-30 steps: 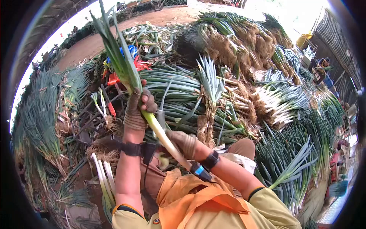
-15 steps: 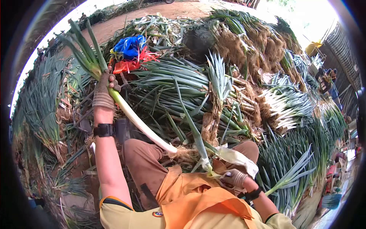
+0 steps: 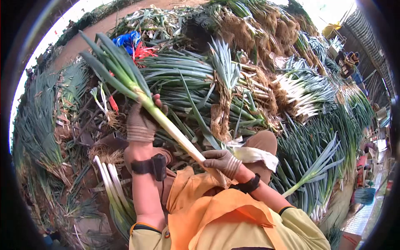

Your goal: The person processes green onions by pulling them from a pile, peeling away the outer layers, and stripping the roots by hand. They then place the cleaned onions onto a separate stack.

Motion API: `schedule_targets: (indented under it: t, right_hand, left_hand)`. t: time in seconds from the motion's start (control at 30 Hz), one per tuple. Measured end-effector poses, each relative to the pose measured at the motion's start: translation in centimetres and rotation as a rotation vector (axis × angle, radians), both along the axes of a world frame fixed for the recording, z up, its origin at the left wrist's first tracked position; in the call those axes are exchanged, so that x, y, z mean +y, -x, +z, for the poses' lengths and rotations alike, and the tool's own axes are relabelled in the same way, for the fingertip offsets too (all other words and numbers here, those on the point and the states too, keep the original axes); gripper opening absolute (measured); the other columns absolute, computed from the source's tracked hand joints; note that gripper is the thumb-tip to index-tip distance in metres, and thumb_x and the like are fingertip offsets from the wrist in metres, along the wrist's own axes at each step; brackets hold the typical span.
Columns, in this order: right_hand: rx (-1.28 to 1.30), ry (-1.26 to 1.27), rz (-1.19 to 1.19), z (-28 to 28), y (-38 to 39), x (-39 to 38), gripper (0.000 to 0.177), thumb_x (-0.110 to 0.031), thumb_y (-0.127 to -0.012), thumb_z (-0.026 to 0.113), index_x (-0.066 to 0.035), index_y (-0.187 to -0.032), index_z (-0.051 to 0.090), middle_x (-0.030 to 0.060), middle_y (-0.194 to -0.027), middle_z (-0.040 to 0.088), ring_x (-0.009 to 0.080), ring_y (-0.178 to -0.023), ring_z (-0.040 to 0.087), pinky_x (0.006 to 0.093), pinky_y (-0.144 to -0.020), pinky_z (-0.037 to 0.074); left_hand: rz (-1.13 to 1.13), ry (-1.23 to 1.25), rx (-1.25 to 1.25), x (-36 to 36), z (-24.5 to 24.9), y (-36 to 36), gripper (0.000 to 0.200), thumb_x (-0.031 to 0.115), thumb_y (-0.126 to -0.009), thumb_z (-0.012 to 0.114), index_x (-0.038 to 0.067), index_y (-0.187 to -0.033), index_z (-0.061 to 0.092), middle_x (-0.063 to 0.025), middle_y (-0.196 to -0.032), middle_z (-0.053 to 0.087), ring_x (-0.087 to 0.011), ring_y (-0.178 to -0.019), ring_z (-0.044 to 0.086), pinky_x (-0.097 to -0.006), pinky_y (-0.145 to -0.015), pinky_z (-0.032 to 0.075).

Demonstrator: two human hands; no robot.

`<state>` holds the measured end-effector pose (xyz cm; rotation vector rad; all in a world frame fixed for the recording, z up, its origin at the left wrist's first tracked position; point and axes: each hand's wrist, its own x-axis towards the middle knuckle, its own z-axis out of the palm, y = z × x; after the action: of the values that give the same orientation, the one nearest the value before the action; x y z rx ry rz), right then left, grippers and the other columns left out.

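Note:
A long leek (image 3: 177, 134) slants across my lap, green leaves at the upper left and pale stem toward the lower right. My left hand (image 3: 142, 120), in a brown ribbed glove, is closed around its stem just below the leaves. Near its lower end, the gloved fingers of my right hand (image 3: 222, 162) are closed on the pale shank. The root tip lies against my orange apron (image 3: 208, 212). Beside my right hand, a whitish peeled leaf (image 3: 253, 155) drapes over my knee, with a loose green leaf (image 3: 200, 118) standing next to it.
Bundled leeks (image 3: 179, 73) lie ahead of me, and root-ended heaps (image 3: 262, 31) rise behind. White-stemmed leeks (image 3: 302, 89) are stacked at the right. Several leeks (image 3: 110, 183) lie by my left elbow. Blue plastic (image 3: 128, 40) and red strips (image 3: 143, 51) sit at the upper left.
My left hand has come right and down, drawing the leek toward my body. My right hand has moved left and up from beside the peeled leaf onto the leek's lower stem.

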<state>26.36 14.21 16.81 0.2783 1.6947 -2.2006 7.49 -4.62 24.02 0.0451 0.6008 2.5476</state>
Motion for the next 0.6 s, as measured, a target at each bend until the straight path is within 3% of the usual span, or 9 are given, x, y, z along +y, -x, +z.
schedule_targets:
  t: [0.1, 0.23, 0.4, 0.6]
  right_hand:
    - [-0.11, -0.015, -0.089, -1.6, -0.8, 1.0, 0.031, -0.012, -0.071, 0.069, 0.0, -0.099, 0.061, 0.0026, -0.084, 0.061, 0.0084, -0.073, 0.053, 0.023, -0.067, 0.045]
    - [-0.121, -0.118, -0.143, -0.7, -1.0, 1.8, 0.024, -0.013, -0.069, 0.071, -0.001, -0.089, 0.064, 0.0015, -0.077, 0.061, 0.0091, -0.067, 0.053, 0.0231, -0.062, 0.045]
    - [-0.098, -0.082, -0.034, -0.6, -0.2, 2.7, 0.018, -0.013, -0.067, 0.072, -0.002, -0.079, 0.064, 0.0005, -0.072, 0.06, 0.0091, -0.063, 0.052, 0.0236, -0.058, 0.044]
    - [0.009, -0.398, 0.005, -0.5, -0.7, 2.9, 0.02, -0.018, -0.069, 0.069, -0.003, -0.08, 0.063, 0.0057, -0.069, 0.061, 0.0117, -0.061, 0.053, 0.0262, -0.059, 0.045]
  left_hand:
    - [0.006, 0.03, 0.028, 1.2, -4.1, -0.6, 0.041, 0.021, -0.076, 0.064, 0.001, -0.107, 0.046, -0.0108, -0.089, 0.056, -0.0224, -0.083, 0.056, -0.0409, -0.08, 0.046]
    - [0.047, 0.18, 0.043, 1.7, -5.1, 0.5, 0.039, 0.02, -0.074, 0.067, 0.002, -0.103, 0.048, -0.0106, -0.087, 0.057, -0.0226, -0.082, 0.057, -0.0365, -0.076, 0.048]
    - [0.055, 0.371, 0.101, 2.7, -2.8, 0.1, 0.032, 0.02, -0.074, 0.067, 0.002, -0.096, 0.052, -0.0117, -0.084, 0.059, -0.0231, -0.08, 0.059, -0.0348, -0.072, 0.05]
    - [0.085, 0.583, 0.136, 4.5, -1.8, 0.3, 0.029, 0.022, -0.072, 0.069, 0.002, -0.088, 0.055, -0.0107, -0.078, 0.06, -0.0212, -0.072, 0.06, -0.0336, -0.062, 0.051]
